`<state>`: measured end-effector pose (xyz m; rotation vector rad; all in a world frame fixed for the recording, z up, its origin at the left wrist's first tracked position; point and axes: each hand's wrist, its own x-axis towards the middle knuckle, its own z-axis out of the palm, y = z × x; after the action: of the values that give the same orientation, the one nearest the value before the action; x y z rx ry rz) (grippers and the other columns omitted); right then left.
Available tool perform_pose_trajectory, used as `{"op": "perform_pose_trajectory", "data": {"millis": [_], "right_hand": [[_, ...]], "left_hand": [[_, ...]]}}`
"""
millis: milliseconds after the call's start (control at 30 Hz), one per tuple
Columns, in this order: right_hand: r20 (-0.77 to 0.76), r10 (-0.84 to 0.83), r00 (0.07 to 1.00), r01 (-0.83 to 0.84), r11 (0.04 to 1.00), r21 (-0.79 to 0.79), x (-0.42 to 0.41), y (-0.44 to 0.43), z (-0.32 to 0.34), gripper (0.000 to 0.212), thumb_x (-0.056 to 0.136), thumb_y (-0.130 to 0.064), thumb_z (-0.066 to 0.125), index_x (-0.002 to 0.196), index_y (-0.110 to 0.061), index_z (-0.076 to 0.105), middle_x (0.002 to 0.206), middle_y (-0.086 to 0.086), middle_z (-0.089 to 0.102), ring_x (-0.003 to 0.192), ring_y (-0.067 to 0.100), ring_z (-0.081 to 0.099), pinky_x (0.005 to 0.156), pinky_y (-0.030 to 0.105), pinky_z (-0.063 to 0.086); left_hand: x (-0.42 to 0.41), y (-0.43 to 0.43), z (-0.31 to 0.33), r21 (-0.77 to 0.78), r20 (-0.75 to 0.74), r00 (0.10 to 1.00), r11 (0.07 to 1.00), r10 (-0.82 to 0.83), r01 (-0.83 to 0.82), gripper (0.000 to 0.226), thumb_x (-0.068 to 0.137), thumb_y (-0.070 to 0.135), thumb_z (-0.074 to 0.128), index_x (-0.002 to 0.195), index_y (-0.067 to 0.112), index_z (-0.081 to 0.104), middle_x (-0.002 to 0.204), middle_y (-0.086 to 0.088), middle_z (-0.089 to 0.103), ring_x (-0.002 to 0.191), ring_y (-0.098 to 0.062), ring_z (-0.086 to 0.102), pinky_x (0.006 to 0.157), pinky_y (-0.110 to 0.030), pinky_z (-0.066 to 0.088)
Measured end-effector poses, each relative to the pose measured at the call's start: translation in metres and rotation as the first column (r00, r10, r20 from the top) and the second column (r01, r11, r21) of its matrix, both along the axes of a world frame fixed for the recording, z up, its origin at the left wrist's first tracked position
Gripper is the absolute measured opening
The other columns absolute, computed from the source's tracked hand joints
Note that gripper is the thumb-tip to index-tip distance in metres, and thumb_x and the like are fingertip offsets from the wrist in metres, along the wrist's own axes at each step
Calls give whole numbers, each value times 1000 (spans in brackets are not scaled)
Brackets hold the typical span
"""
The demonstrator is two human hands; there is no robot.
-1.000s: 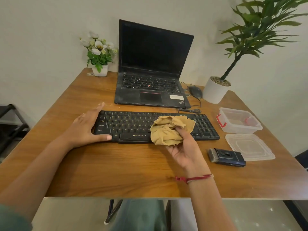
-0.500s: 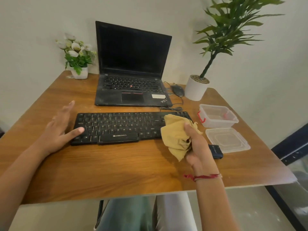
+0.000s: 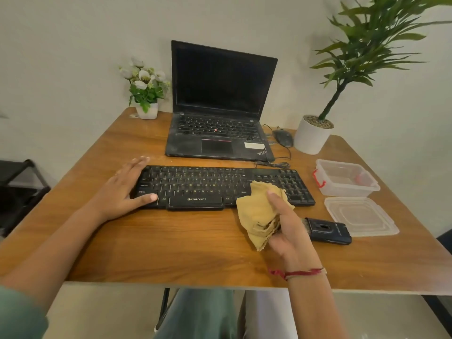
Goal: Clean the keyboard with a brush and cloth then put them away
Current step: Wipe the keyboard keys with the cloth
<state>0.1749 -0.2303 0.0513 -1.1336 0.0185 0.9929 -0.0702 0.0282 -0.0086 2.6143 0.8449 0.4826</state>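
Centre of the head view: black flat plastic keyboard [image 3: 220, 187] lies lengthwise on the brown wooden table [image 3: 171, 245], just in front of an open black laptop [image 3: 220, 106]. Left hand [image 3: 122, 192], centre left, lies flat and unclenched against the keyboard's left end, fingers straight, thumb on the front left corner. Right hand [image 3: 286, 223], lower right of centre, clutches a bunched mustard-yellow cloth [image 3: 259, 211], index finger stretched over the top. The cloth overlaps the keyboard's front right edge in frame; cannot tell if it touches the keys. A red thread band [image 3: 298, 272] circles the right wrist. A dark rectangular block brush [image 3: 327, 231] lies on the table just right of that hand, bristle end partly hidden behind it. Right side: clear plastic box with red clips [image 3: 344, 189], its clear lid [image 3: 359, 215] flat in front, near the brush. Upper right: white pot with green plant [image 3: 311, 135], black mouse [image 3: 283, 138] beside it. Upper left: small white pot of white flowers [image 3: 146, 94].
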Motion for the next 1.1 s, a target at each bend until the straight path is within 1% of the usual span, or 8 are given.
{"op": "perform_pose_trajectory", "data": {"millis": [100, 267, 367, 533, 733, 833, 1000, 1100], "right_hand": [[-4, 31, 1000, -31, 999, -7, -8, 7, -2, 32, 81, -12, 70, 111, -9, 60, 103, 16, 71, 97, 33, 67, 87, 51, 51], [3, 17, 1000, -17, 1000, 15, -22, 18, -6, 54, 77, -2, 70, 126, -11, 51, 112, 17, 67, 100, 34, 66, 79, 50, 55], [-33, 72, 997, -70, 997, 43, -35, 21, -9, 56, 76, 0, 69, 127, -14, 49, 114, 17, 66, 102, 36, 65, 83, 53, 54], [16, 105, 994, -106, 985, 139, -47, 26, -4, 51, 76, 2, 68, 124, -8, 54, 111, 16, 68, 104, 35, 64, 93, 53, 49], [6, 247, 969, -232, 904, 359, -54, 25, 3, 45, 82, -7, 63, 127, -7, 56, 122, 20, 62, 114, 38, 58, 102, 57, 40], [-43, 238, 970, -198, 885, 421, -52, 22, 7, 40, 84, -16, 60, 123, -9, 58, 120, 18, 64, 111, 36, 61, 98, 54, 45], [43, 138, 989, -143, 882, 449, -39, 15, 9, 30, 83, -21, 59, 109, -7, 64, 112, 15, 68, 101, 28, 66, 89, 44, 53], [213, 134, 968, -210, 896, 390, -26, 10, 7, 12, 77, -17, 68, 85, -10, 62, 92, 14, 66, 79, 22, 67, 66, 36, 59]], "left_hand": [[0, -2, 4, 44, 91, 996, 999, 19, -23, 97, 69, 87, 25, 148, 32, 11, 153, 12, 12, 139, -6, 6, 110, -44, 15], [2, -16, 15, 19, 398, 913, 994, 92, -109, 56, 85, 69, 27, 132, 41, 35, 136, 35, 21, 137, -6, 16, 106, -43, 17], [21, -40, 25, -61, 421, 898, 991, 132, -117, 41, 81, 61, 39, 121, 50, 36, 134, 26, 32, 134, -8, 20, 101, -45, 23], [66, -108, 42, -221, 551, 831, 974, 77, 57, 51, 81, 55, 44, 127, 32, 46, 122, 31, 42, 115, 16, 39, 90, -16, 35], [98, -145, 46, -718, 597, 776, 567, 202, 404, 44, 87, 51, 56, 114, 17, 59, 108, -1, 68, 102, -15, 64, 86, -33, 54], [100, -143, 46, -774, 564, 787, 492, 250, 399, 48, 76, 41, 73, 111, 10, 62, 105, -7, 70, 100, -23, 66, 85, -40, 55], [95, -135, 41, -784, 525, 798, 535, 297, 316, 53, 52, 41, 86, 83, 7, 60, 87, -7, 71, 82, -23, 69, 67, -38, 55], [93, -124, 45, -718, 529, 803, 649, 274, 252, 39, 52, 36, 89, 68, 20, 57, 74, 1, 68, 73, -19, 68, 55, -32, 53]]}}
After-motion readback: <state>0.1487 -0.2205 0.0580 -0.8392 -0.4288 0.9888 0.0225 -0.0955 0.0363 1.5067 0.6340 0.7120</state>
